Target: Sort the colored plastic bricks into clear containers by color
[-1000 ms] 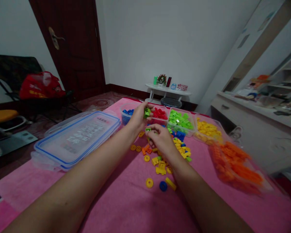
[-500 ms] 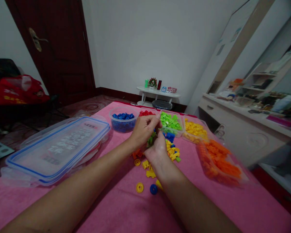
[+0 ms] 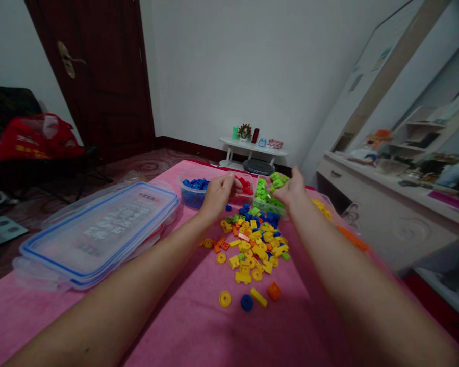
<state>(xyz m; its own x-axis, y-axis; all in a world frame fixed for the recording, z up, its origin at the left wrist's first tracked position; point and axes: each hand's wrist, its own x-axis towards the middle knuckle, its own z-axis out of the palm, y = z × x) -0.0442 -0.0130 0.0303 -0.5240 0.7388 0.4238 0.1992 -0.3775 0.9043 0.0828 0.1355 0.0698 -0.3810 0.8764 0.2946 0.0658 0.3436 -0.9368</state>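
Observation:
My right hand (image 3: 294,189) is cupped around several green toy building bricks (image 3: 278,180), just above the clear box of green bricks (image 3: 270,206). My left hand (image 3: 219,194) is between the round tub of blue bricks (image 3: 193,198) and the box of red bricks (image 3: 246,186). Its fingers are curled, and whatever they may hold is hidden. Below both hands, a loose pile of mostly yellow bricks (image 3: 258,244) is spread on the pink cloth (image 3: 183,316), with blue, orange and green pieces mixed in.
Stacked clear lids with blue rims (image 3: 99,234) are at the left. Yellow bricks (image 3: 322,208) and orange bricks (image 3: 354,238) show partly behind my right arm. Near me are a yellow wheel (image 3: 225,298), a blue wheel (image 3: 247,302) and an orange brick (image 3: 274,291).
My hands have parted. The right has moved to the box of green bricks with green pieces in it; the left is slightly further back. More of the loose pile shows.

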